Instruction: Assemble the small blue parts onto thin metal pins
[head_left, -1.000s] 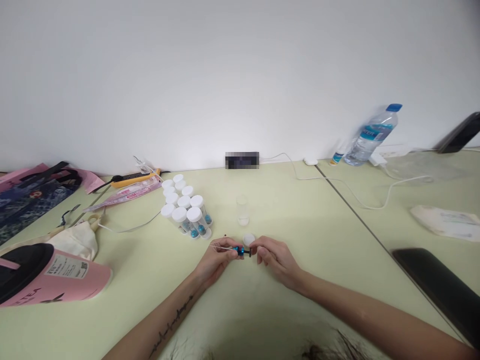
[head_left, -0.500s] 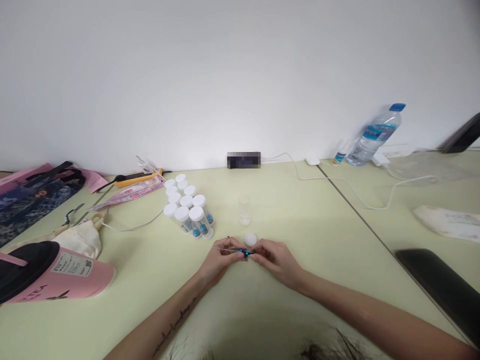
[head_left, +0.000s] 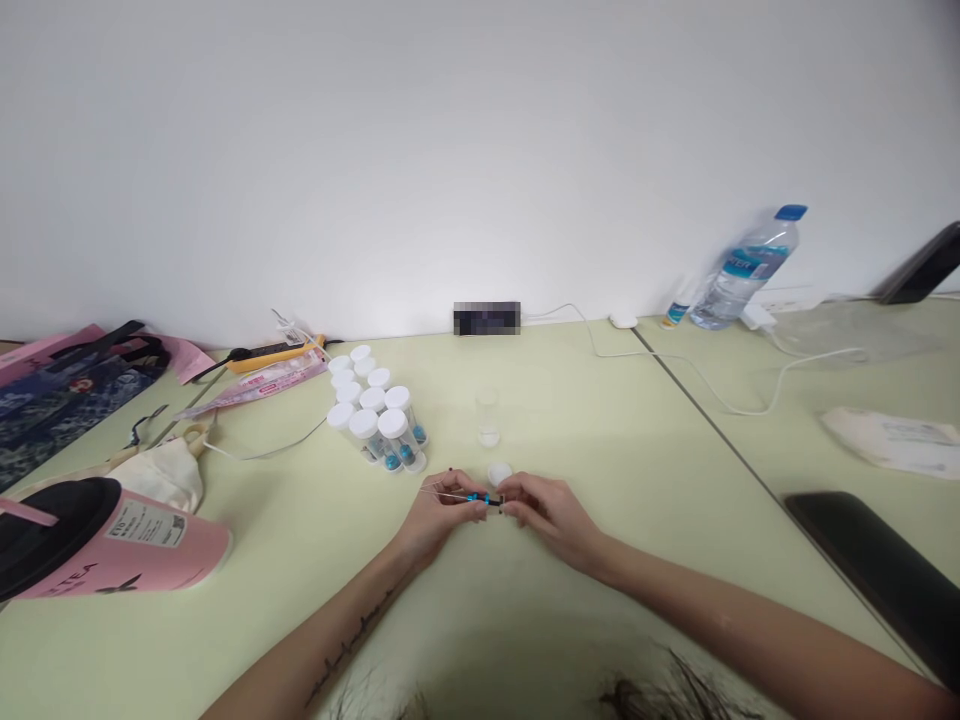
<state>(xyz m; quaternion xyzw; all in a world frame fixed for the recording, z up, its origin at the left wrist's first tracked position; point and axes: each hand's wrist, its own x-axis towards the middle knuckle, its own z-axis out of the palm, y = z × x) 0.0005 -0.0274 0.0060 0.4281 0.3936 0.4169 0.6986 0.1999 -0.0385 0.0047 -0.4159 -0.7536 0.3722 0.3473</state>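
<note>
My left hand point(head_left: 444, 508) is closed in a pinch on a small blue-and-black piece point(head_left: 481, 499). Thin pale strands run from it leftward across my left fingers. At the piece's dark right end, my right hand point(head_left: 544, 508) pinches with thumb and forefinger; its exact kind is too small to make out. Just beyond the fingertips a round white cap point(head_left: 499, 473) lies on the table. A clear tube point(head_left: 487, 418) without a lid stands upright behind the cap.
Several white-capped clear tubes point(head_left: 373, 400) with blue contents stand left of my hands. A pink cup point(head_left: 172, 535) is at the near left. A water bottle point(head_left: 746, 270) leans on the wall at the right; a black slab point(head_left: 862, 570) lies near my right arm. White cables cross the table.
The blue part has shifted slightly left. More of the dark end shows between my hands, and my right fingertips have changed their pinch a little.
</note>
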